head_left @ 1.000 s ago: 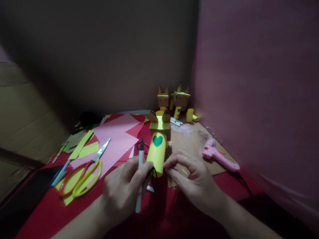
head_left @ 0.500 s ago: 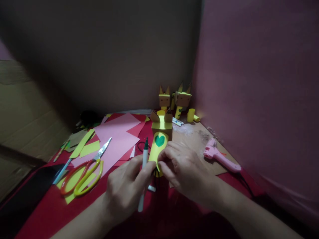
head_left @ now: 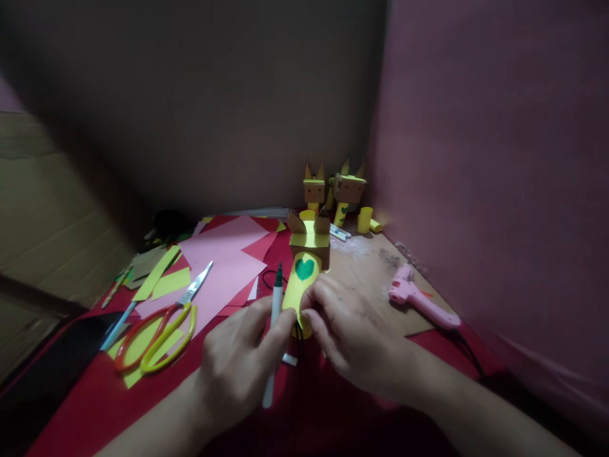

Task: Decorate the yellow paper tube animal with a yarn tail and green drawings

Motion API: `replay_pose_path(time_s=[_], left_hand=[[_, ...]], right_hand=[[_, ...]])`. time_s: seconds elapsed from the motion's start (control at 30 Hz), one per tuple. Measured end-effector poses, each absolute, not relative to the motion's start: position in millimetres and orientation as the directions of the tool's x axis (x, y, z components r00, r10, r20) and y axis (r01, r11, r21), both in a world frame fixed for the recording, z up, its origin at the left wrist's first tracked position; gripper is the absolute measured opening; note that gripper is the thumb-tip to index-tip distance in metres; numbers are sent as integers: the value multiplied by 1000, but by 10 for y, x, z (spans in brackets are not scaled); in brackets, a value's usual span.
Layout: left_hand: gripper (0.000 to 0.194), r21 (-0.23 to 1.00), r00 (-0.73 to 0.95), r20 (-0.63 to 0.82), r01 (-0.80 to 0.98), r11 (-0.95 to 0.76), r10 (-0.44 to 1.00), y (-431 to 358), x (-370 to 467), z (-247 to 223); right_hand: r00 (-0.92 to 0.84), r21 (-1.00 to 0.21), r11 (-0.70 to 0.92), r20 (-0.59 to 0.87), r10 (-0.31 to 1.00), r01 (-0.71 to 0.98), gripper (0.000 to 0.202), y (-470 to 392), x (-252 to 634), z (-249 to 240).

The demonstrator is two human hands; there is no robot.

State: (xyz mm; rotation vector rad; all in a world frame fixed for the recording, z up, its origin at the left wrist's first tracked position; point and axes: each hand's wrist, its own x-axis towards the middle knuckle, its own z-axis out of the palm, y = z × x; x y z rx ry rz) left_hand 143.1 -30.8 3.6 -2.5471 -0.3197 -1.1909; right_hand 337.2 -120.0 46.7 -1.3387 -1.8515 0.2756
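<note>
holding an uncapped green marker (head_left: 276, 311) in curled fingers, the left hand (head_left: 238, 349) is at the left edge of the yellow tube (head_left: 295, 293), which lies between both hands; the right hand (head_left: 349, 320), bunched nearly closed opposite, hides any grip. black cord (head_left: 299, 334) dangles by the tube's lower end. a left-wrist tilt could streak the tube with ink.

There were two hands (head_left: 349, 330), one held marker (head_left: 277, 301), three box heads (head_left: 309, 240) with ears, one pair of scissors (head_left: 183, 306) and one glue gun (head_left: 421, 301).
</note>
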Motion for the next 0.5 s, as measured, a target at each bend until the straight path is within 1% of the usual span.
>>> replay_pose_path(time_s=[0.2, 0.37, 0.5], left_hand=[[25, -194, 646, 762, 305, -933, 52, -299, 1426, 33], [24, -210, 630, 776, 316, -925, 39, -295, 1421, 26], [25, -200, 631, 775, 309, -930, 43, -290, 1424, 27]], right_hand=[[-87, -736, 356, 378, 922, 576, 15, -1251, 3392, 550], [7, -796, 308, 365, 931, 522, 16, -1245, 3370, 479], [60, -804, 316, 398, 916, 503, 12, -1239, 3349, 446]])
